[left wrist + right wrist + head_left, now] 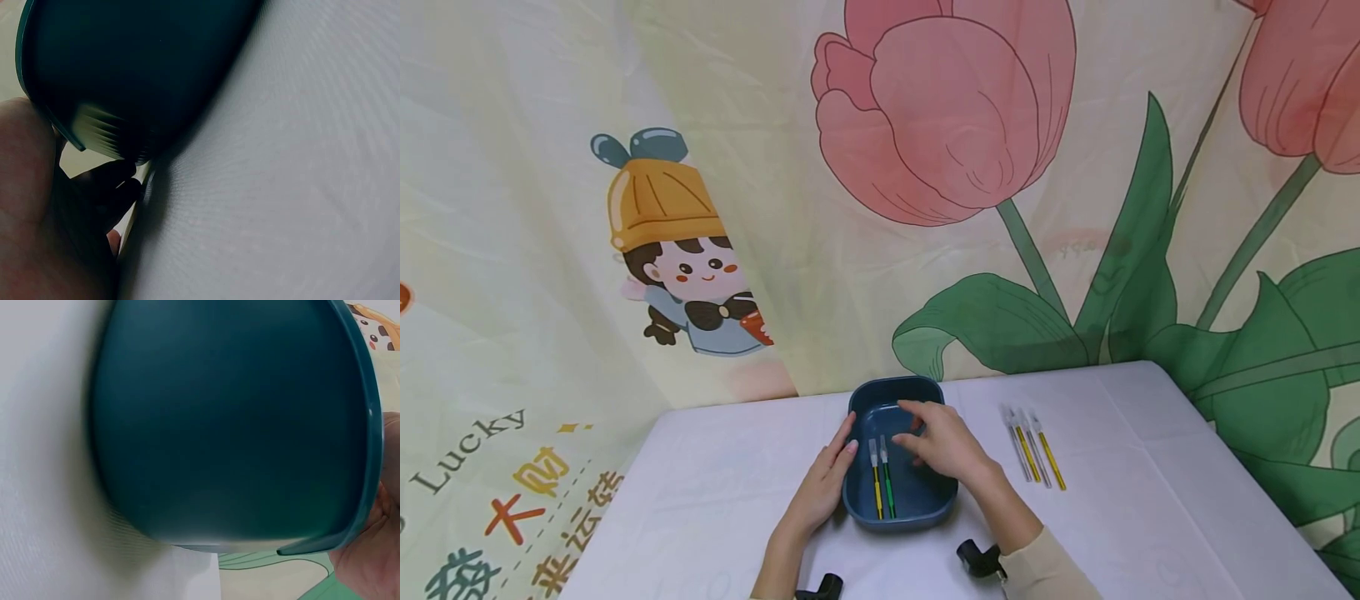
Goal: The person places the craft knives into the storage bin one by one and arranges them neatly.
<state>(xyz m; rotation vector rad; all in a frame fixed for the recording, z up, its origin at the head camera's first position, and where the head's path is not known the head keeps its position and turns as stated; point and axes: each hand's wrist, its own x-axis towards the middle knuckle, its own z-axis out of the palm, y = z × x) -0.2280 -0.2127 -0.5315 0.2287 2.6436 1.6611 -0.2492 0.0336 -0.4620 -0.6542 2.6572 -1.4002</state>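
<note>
- On the white cloth-covered table [715,500], a dark blue, rounded rectangular tray [925,500] is set.
- Within the tray, toward its left wall, a slim yellow pale-capped tool [877,487] and a slim green pale-capped tool [888,481] are laid side by side.
- Against the tray's left wall, the left hand [820,487] is rested, fingers extended, nothing gripped.
- Over the tray's right side, the right hand [949,442] is held, fingers loosely bent and parted, nothing visibly grasped.
- Right of the tray, four slim yellow and silver tools [1028,454] are grouped.

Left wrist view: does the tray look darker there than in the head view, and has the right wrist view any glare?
Left wrist view: yes, the tray is nearly black in parts; head view: its blue shows clearly; right wrist view: thin glint along its rim, blurred shadow on the cloth.
</note>
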